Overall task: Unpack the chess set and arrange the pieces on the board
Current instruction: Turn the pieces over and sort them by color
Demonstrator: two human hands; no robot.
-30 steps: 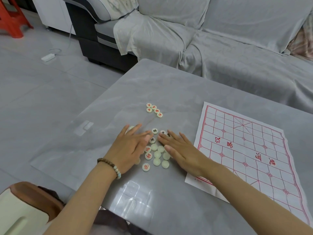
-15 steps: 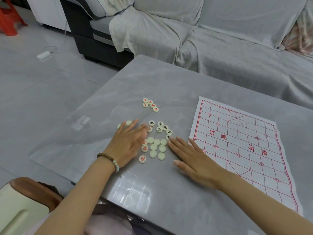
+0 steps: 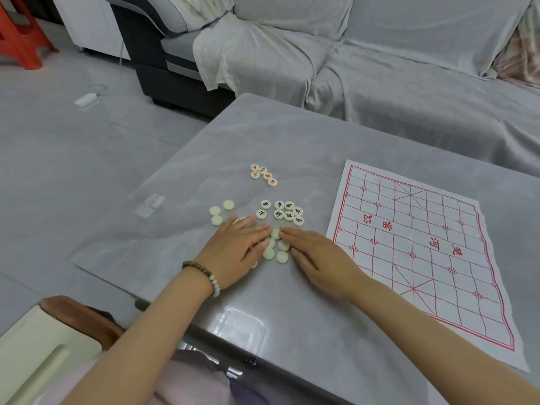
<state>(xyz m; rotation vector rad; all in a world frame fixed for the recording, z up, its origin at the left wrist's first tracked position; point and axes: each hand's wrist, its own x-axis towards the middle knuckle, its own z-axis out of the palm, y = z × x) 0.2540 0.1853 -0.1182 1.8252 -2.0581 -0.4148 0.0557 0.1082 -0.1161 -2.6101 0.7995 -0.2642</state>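
Observation:
A white paper board [image 3: 415,247] with red grid lines lies flat on the right of the grey table [image 3: 292,141], with no pieces on it. Round cream chess pieces lie left of it: a small red-lettered group [image 3: 263,174] farther out, a black-lettered cluster [image 3: 282,212] in the middle, three blank-faced ones [image 3: 219,211] to the left, and several face-down pieces [image 3: 276,249] between my hands. My left hand [image 3: 236,249] lies flat with straight fingers over some pieces. My right hand [image 3: 320,260] lies flat beside them, fingertips touching one.
A grey-covered sofa [image 3: 380,68] runs along the table's far side. A clear plastic lid or case [image 3: 239,325] sits near the table's front edge. A cream and brown seat [image 3: 43,346] is at lower left; a red stool [image 3: 17,33] stands far left.
My right hand has slid left and forward, back up against the face-down pieces. My left hand has shifted right, uncovering three blank-faced pieces on its left.

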